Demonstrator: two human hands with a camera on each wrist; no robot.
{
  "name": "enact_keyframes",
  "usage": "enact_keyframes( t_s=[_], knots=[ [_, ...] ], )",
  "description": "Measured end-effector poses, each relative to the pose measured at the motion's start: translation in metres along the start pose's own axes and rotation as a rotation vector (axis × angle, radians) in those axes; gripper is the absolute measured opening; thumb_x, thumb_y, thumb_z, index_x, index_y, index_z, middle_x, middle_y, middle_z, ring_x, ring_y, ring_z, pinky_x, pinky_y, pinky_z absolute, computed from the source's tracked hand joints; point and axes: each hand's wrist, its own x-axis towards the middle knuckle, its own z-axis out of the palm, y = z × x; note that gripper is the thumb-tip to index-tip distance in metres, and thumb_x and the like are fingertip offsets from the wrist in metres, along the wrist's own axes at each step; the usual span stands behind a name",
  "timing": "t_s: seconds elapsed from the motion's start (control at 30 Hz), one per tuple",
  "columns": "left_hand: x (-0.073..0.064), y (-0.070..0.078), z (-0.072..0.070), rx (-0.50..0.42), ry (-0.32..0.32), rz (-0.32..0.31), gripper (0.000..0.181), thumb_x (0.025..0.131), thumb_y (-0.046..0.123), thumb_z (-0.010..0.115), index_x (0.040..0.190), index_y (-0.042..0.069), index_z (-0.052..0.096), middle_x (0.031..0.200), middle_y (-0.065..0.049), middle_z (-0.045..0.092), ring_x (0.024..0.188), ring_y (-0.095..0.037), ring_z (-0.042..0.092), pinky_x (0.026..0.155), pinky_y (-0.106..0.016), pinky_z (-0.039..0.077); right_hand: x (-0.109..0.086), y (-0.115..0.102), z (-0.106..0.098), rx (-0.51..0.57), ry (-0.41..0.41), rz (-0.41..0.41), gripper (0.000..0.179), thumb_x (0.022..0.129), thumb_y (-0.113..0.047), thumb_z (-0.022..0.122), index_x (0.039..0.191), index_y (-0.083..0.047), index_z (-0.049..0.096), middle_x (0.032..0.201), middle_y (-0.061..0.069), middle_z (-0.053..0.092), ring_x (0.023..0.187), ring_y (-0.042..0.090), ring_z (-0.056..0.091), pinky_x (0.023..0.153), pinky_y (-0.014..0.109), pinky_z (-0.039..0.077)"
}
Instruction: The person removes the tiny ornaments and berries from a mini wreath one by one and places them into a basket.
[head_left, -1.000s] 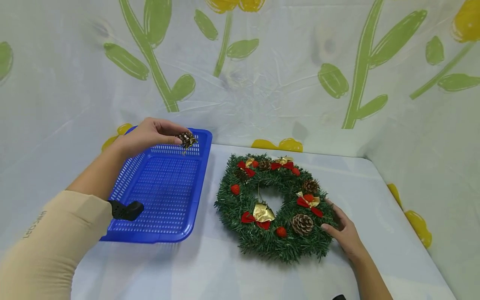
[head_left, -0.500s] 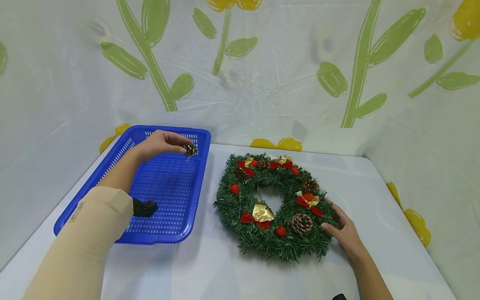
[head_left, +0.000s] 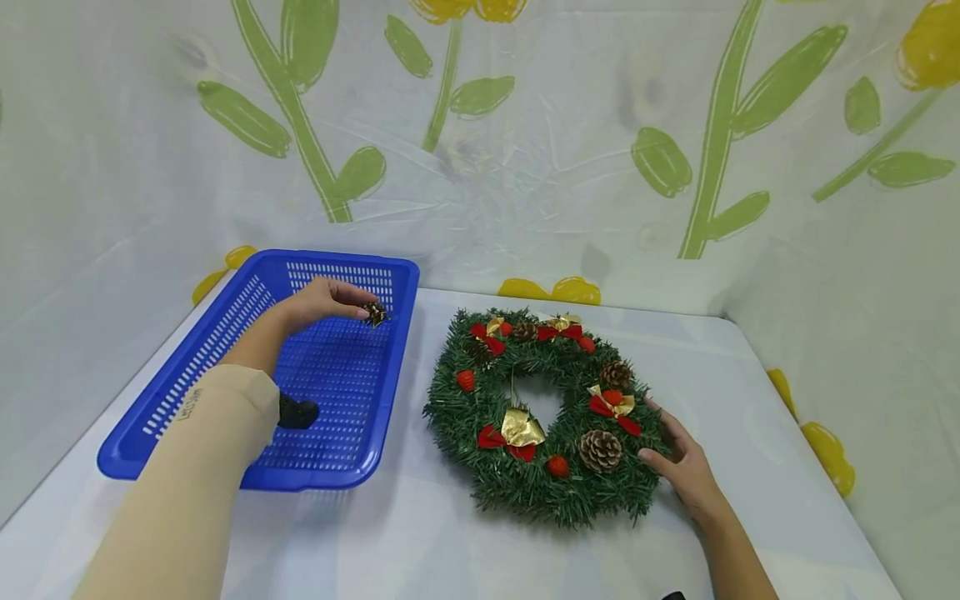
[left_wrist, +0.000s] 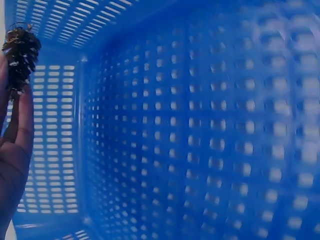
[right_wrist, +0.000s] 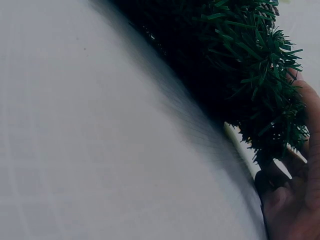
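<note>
My left hand pinches a small gold-trimmed pine cone between thumb and fingertips, over the far part of a blue plastic basket. Close up in the left wrist view, the dark pine cone is held near the slotted basket wall. To the right lies a green Christmas wreath, decorated with red-and-gold bows, red berries and several pine cones. My right hand grips its outer right edge, thumb in front. In the right wrist view, fingers wrap the wreath's edge.
A white-covered table bears both things, with a strip of tabletop between basket and wreath. Behind and at the sides hangs a pale sheet printed with yellow flowers and green leaves. The basket's raised rim surrounds my left forearm.
My left hand has lowered toward the basket with the pine cone, and its forearm has swung right. The right hand and the wreath hold their place.
</note>
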Motion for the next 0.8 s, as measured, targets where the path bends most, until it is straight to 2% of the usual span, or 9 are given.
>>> enact_keyframes(
  t_s=[0.1, 0.27, 0.5, 0.6, 0.8],
  knots=[
    [0.0, -0.006, 0.001, -0.002, 0.007, -0.019, 0.044, 0.088, 0.024, 0.068, 0.124, 0.002, 0.061, 0.12, -0.015, 0.064, 0.119, -0.034, 0.053, 0.105, -0.056, 0.034, 0.0, 0.0, -0.001, -0.002, -0.004, 0.017, 0.065, 0.092, 0.0, 0.056, 0.149, -0.009, 0.028, 0.15, -0.015, 0.027, 0.132, -0.013, 0.019, 0.097, 0.001, 0.023],
    [-0.002, -0.017, 0.005, 0.008, -0.014, -0.092, 0.047, 0.088, 0.021, 0.067, 0.127, -0.003, 0.057, 0.127, -0.021, 0.058, 0.124, -0.038, 0.049, 0.107, -0.055, 0.031, -0.001, -0.001, -0.001, -0.004, -0.001, 0.043, 0.064, 0.092, -0.002, 0.056, 0.15, -0.009, 0.027, 0.152, -0.012, 0.025, 0.13, -0.014, 0.019, 0.096, 0.001, 0.023],
    [-0.007, -0.027, 0.011, 0.038, -0.02, -0.13, 0.045, 0.089, 0.016, 0.067, 0.127, -0.006, 0.056, 0.129, -0.023, 0.056, 0.122, -0.037, 0.05, 0.106, -0.051, 0.035, -0.004, -0.005, 0.002, -0.006, 0.0, 0.05, 0.065, 0.091, -0.001, 0.056, 0.149, -0.005, 0.026, 0.155, 0.023, 0.016, 0.127, -0.017, 0.019, 0.094, 0.0, 0.023],
    [-0.006, -0.027, 0.014, 0.045, -0.01, -0.128, 0.044, 0.089, 0.015, 0.067, 0.126, -0.007, 0.056, 0.128, -0.024, 0.056, 0.12, -0.038, 0.052, 0.104, -0.05, 0.038, -0.006, -0.007, 0.0, -0.01, 0.011, 0.056, 0.065, 0.092, -0.002, 0.057, 0.149, -0.005, 0.026, 0.155, 0.024, 0.015, 0.126, -0.018, 0.019, 0.093, -0.001, 0.022],
    [-0.004, -0.026, 0.015, 0.047, 0.0, -0.15, 0.044, 0.09, 0.011, 0.064, 0.128, -0.008, 0.054, 0.131, -0.026, 0.053, 0.124, -0.04, 0.048, 0.106, -0.052, 0.035, -0.003, -0.005, 0.0, -0.007, 0.004, 0.042, 0.065, 0.091, 0.0, 0.056, 0.149, -0.006, 0.027, 0.156, 0.01, 0.021, 0.129, -0.016, 0.019, 0.095, 0.0, 0.023]
  ],
)
